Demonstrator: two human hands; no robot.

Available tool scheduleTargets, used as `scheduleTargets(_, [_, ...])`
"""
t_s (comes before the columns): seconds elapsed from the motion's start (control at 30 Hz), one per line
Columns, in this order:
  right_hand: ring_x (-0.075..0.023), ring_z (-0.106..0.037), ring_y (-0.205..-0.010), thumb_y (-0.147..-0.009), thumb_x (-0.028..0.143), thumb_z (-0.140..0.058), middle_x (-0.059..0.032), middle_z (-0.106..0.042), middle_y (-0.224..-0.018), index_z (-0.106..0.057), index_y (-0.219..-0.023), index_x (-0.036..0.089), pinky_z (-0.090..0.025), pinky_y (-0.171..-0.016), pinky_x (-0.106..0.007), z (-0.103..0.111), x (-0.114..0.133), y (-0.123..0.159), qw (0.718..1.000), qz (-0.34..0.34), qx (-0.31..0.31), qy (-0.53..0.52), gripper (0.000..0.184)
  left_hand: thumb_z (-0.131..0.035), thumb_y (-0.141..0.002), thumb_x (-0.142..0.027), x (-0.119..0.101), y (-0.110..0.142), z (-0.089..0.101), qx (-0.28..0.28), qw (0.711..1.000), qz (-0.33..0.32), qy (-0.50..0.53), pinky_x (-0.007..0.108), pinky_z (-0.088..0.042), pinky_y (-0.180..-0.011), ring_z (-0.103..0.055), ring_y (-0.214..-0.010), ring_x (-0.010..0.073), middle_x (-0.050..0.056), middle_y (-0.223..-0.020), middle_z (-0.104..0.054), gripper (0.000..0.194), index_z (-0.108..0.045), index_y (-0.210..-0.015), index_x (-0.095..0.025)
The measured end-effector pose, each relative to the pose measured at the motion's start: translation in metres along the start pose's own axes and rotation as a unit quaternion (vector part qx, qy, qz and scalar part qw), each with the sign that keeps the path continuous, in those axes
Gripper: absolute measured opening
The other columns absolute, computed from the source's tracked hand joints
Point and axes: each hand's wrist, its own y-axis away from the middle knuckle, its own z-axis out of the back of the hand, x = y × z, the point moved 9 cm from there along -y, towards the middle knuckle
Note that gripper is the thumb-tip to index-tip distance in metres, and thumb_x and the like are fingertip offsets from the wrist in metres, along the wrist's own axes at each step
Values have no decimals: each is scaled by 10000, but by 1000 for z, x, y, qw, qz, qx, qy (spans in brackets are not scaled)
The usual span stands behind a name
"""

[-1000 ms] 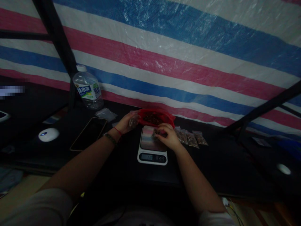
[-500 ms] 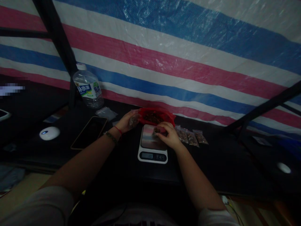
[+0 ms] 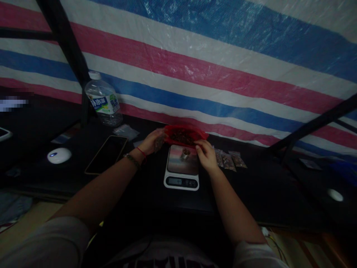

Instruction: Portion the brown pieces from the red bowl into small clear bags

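A white kitchen scale [image 3: 181, 169] sits on the dark table [image 3: 156, 201], and a small clear packet of brown bits [image 3: 185, 153] rests on its platform. Behind it lies a red bag [image 3: 184, 134] holding more brown bits. My left hand [image 3: 152, 142] is closed on a small clear plastic bag beside the red bag's left edge. My right hand [image 3: 205, 155] hovers at the scale's far right corner, fingers curled and pinched near the red bag; what it holds, if anything, is hidden.
Several filled small packets [image 3: 230, 160] lie right of the scale. A phone [image 3: 107, 153], empty clear bags [image 3: 126, 131], a water bottle [image 3: 103, 100] and a white mouse [image 3: 59, 155] are to the left. A striped tarp [image 3: 212, 67] backs the table.
My right hand has lifted off the scale and moved right and back, leaving the small packet on the platform. The left hand has stayed by the red bag.
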Motion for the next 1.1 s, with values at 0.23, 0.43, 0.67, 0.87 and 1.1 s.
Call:
scheduleTargets(0.23, [-218, -613, -952, -913, 287, -481, -66, -674, -957, -654, -962, 222, -480, -871, -385, 7, -2, -1, 1000, -10, -20, 14, 191, -670, -789, -220, 2, -5, 7, -2, 999, -26, -33, 213, -481, -638, -608, -684, 110, 29, -780, -669, 144, -667, -901, -128])
scheduleTargets(0.43, [-213, -621, -932, -929, 308, -453, -63, -677, -935, -658, -949, 225, -492, -856, -377, 8, -2, -2, 1000, -15, -21, 8, 222, -675, -753, -247, 2, -10, 20, -26, 998, -46, -35, 231, -468, -641, -603, -683, 113, 16, -792, -639, 209, -606, -921, -143])
scheduleTargets(0.67, [-216, -624, -928, -931, 309, -450, -67, -678, -939, -658, -951, 225, -495, -850, -383, 7, -4, -1, 1000, -14, -21, 2, 224, -625, -783, -299, -7, -5, 19, -56, 994, -60, -66, 228, -370, -502, -541, -566, 105, 4, -744, -613, 177, -548, -884, -175])
scheduleTargets(0.87, [-232, -608, -990, -911, 347, -494, -80, -666, -1008, -647, -1033, 228, -481, -888, -401, 0, -2, 0, 1000, -5, 18, -7, 229, -654, -750, -405, -9, -5, 20, -45, 988, -86, -120, 216, -367, -498, -516, -543, 99, -13, -727, -600, 303, -488, -900, -201])
scheduleTargets(1.1, [-257, -557, -1108, -891, 418, -532, -95, -633, -1147, -586, -1197, 239, -437, -973, -451, -15, 0, 3, 995, 13, 97, -17, 359, -762, -663, -389, -9, 3, 1, 15, 936, -111, -334, 262, -460, -713, -573, -754, 139, 4, -855, -620, 423, -575, -977, -176])
